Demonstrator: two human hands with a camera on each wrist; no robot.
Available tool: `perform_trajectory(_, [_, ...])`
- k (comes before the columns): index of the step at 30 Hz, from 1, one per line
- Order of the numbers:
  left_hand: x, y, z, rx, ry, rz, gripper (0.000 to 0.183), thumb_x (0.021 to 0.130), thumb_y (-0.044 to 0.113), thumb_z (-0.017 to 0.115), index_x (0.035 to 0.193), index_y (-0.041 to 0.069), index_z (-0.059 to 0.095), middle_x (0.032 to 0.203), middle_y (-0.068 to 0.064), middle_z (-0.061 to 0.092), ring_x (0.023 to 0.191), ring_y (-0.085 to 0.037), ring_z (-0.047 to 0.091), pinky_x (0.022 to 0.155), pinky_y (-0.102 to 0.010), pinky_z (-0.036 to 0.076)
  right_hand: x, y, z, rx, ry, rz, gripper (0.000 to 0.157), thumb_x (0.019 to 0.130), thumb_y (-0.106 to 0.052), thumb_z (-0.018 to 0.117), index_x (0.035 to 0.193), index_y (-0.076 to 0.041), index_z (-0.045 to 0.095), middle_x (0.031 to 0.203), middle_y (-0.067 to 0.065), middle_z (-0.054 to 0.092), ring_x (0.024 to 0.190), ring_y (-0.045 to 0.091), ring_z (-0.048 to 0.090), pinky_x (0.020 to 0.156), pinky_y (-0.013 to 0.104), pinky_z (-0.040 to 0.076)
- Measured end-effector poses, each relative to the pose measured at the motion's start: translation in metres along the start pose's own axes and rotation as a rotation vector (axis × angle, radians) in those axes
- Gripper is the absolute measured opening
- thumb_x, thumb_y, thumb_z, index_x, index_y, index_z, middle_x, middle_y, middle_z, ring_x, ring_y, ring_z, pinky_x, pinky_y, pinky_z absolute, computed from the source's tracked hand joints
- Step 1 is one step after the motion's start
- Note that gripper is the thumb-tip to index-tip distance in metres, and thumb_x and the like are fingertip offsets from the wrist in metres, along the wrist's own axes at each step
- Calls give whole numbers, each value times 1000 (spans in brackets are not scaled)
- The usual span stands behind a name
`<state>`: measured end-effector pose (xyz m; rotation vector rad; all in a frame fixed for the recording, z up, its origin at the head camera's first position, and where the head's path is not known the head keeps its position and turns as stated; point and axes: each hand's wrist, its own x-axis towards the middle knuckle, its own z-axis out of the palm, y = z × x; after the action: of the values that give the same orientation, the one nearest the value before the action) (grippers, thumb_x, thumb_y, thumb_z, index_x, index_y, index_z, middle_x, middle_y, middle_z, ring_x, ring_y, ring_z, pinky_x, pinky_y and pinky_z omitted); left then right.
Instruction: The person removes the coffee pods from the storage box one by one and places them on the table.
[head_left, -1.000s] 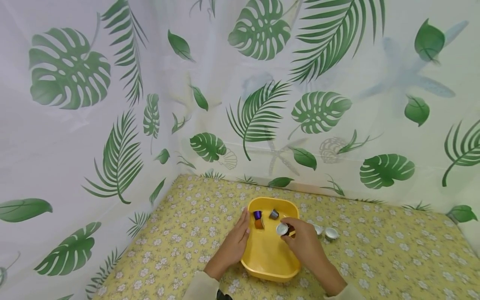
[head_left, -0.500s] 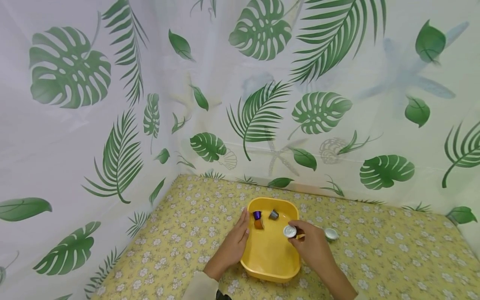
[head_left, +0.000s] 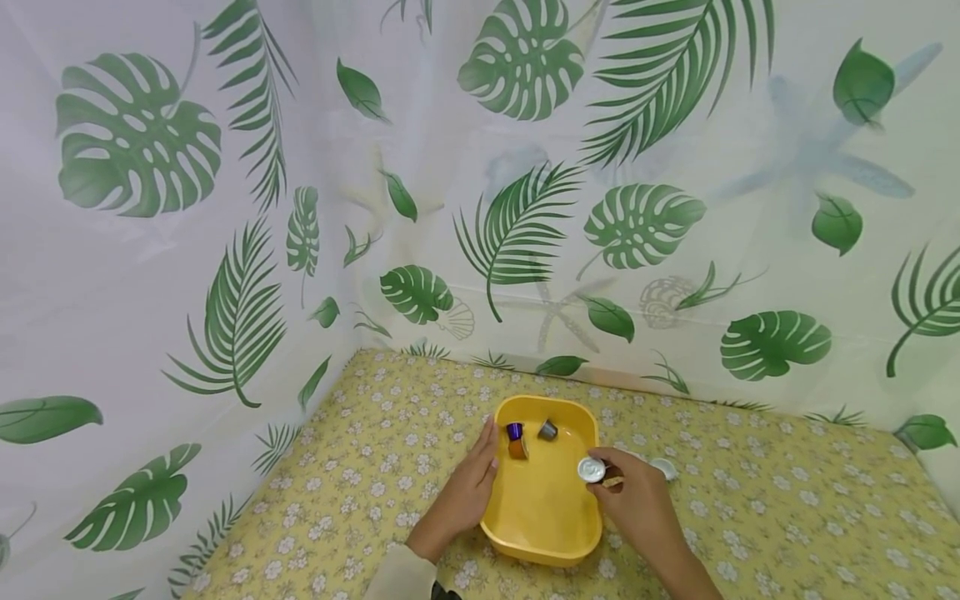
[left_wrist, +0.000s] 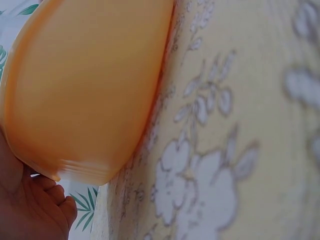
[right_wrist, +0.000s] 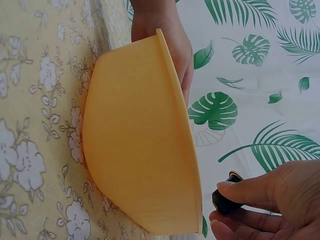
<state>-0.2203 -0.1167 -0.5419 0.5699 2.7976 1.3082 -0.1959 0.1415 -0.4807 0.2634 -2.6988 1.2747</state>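
Note:
My right hand (head_left: 636, 493) pinches a coffee capsule (head_left: 591, 470) between thumb and fingers, its silver lid facing up toward me in the head view. In the right wrist view, that capsule's body (right_wrist: 225, 201) looks dark, and it is held just above the rim of the yellow tub (head_left: 542, 517). My left hand (head_left: 471, 482) lies along the tub's left side with fingers fairly straight, touching the rim. Inside the tub, near its far end, lie a purple capsule (head_left: 514, 431), an orange capsule (head_left: 518, 449) and a grey capsule (head_left: 547, 430).
Right of the tub, a silver-lidded capsule (head_left: 663, 469) sits on the yellow floral cloth (head_left: 780, 517), partly behind my right hand. Leaf-printed sheeting (head_left: 517, 333) rises behind and at the left.
Holding the capsule, my right hand has shifted right and slightly nearer, from over the tub's interior to its right rim. The left hand and tub stay put.

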Motion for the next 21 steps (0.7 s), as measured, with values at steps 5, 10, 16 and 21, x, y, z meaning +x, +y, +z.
perform_trajectory(5, [-1,0,1,-1,2,1,53,114,21,26,162,5,13,169,5,-4,155,-23,8,124,-49,17,-2,2,-5,1,9,26,46,80,7,82,123,-1,71,107,12,74,93,25,71,69,26,60])
perform_trajectory(10, [-1,-1,2,-4,1,-5,53,113,17,27,162,5,13,169,5,-4,156,-23,8,123,-49,17,-4,6,-9,-17,20,38,48,80,7,82,125,0,70,109,14,73,94,27,71,70,27,60])
perform_trajectory(16, [0,-2,2,4,2,5,53,113,14,28,162,4,12,169,3,-4,155,-24,8,123,-50,17,-6,9,-16,1,32,49,46,81,6,82,125,-1,69,107,15,74,94,27,71,72,27,60])
perform_trajectory(21, [1,-4,2,7,4,10,52,113,15,28,162,5,13,169,4,-5,155,-23,7,123,-49,17,-7,11,-20,13,56,50,47,82,5,81,126,0,68,105,16,74,93,28,72,71,27,61])
